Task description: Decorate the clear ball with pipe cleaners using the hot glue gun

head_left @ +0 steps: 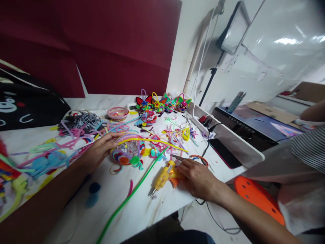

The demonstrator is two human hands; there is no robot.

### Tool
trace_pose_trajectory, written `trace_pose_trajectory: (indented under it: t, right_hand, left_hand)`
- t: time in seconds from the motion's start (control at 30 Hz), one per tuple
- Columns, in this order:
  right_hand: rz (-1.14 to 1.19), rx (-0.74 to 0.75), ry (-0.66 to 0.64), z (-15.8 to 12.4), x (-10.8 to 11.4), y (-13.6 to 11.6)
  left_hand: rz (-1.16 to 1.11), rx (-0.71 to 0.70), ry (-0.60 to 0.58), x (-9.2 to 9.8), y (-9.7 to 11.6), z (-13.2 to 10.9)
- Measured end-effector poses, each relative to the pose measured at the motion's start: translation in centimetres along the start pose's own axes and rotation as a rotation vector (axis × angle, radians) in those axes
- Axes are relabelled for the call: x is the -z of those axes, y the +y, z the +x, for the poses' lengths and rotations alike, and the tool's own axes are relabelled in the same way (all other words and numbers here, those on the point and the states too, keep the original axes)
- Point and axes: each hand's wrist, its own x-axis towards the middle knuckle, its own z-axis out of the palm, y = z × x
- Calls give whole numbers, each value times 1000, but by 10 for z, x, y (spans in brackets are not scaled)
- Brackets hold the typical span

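Observation:
My left hand (103,149) has its fingers closed over the left side of a round pipe-cleaner craft (124,158) with clear plastic inside and a striped, colourful rim. A yellow pipe cleaner (154,140) stretches rightward across its top. My right hand (196,176) is closed on a dark pointed tool (177,157), perhaps scissors; its grip is hidden under the fingers. Directly below that hand lies a yellow hot glue gun (164,176), nozzle toward the front edge. A long green pipe cleaner (132,193) runs diagonally between my hands.
Finished pipe-cleaner animal heads (158,105) stand along the back beside a pink bowl (117,113). Loose pipe cleaners (48,162) cover the left side. A phone (224,153) lies at the right, near cables. An orange stool (259,200) and a person in a striped top (309,149) are beyond.

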Motion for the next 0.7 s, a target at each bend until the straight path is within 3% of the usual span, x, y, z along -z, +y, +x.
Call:
trace_pose_trajectory:
  t: [0.2, 0.33, 0.53, 0.7]
  right_hand:
    - [81, -64, -55, 2, -12, -1]
    - [265, -57, 9, -2, -9, 6]
    - [687, -120, 90, -12, -6, 16]
    - [1117, -102, 170, -12, -2, 8]
  left_hand:
    - [-93, 48, -45, 0, 0, 0]
    - [-121, 42, -51, 1, -2, -2]
    - [-164, 61, -57, -1, 3, -4]
    - [-179, 66, -61, -3, 7, -7]
